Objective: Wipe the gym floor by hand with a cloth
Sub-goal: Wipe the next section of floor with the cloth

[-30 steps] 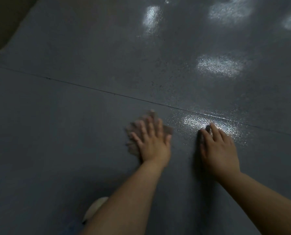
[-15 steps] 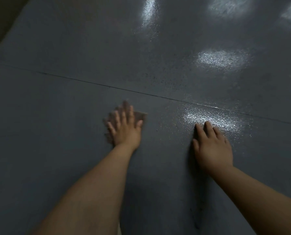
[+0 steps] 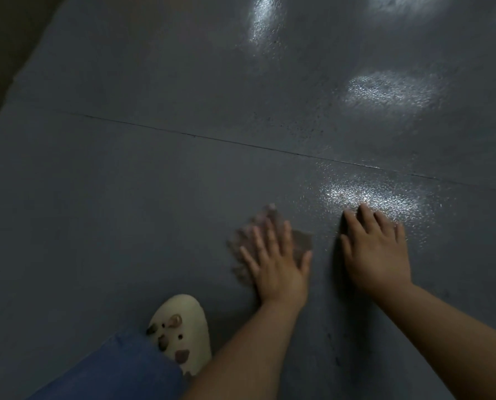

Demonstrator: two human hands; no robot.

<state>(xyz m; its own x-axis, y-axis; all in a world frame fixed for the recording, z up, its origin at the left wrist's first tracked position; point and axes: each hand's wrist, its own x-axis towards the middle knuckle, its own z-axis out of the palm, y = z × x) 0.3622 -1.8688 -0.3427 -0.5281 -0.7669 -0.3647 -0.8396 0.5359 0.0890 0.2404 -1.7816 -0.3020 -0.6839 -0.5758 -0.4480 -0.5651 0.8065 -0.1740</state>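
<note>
Footwear: a cream shoe (image 3: 183, 332) with brown spots, at 7 o'clock, stands nearest the camera, with a blue trouser leg (image 3: 117, 370) over it.
Left hand (image 3: 275, 261): at 6 o'clock, palm down, fingers straight and spread, pressing flat on the cloth; nothing is clenched or pinched. The forearm runs in from the lower edge.
Cloth (image 3: 300, 245): brownish, lying flat on the floor under the left hand, its edges showing past the fingers and thumb. It is blurred, so weave and dampness cannot be told.
Handling, judged: light, limp and easily bunched; best held by a broad flat palm over its middle, so the edges do not fold under.
Right hand (image 3: 376, 252): at 5 o'clock, just beside the cloth, flat on the bare floor, fingers straight, holding nothing; likely a support.
Floor (image 3: 125, 197): dark grey, textured, glossy.
Seam (image 3: 212, 138): a thin line crossing beyond both hands, from 10 to 3 o'clock.
Reflections (image 3: 391, 89): bright patches farthest out, toward 1 o'clock.
</note>
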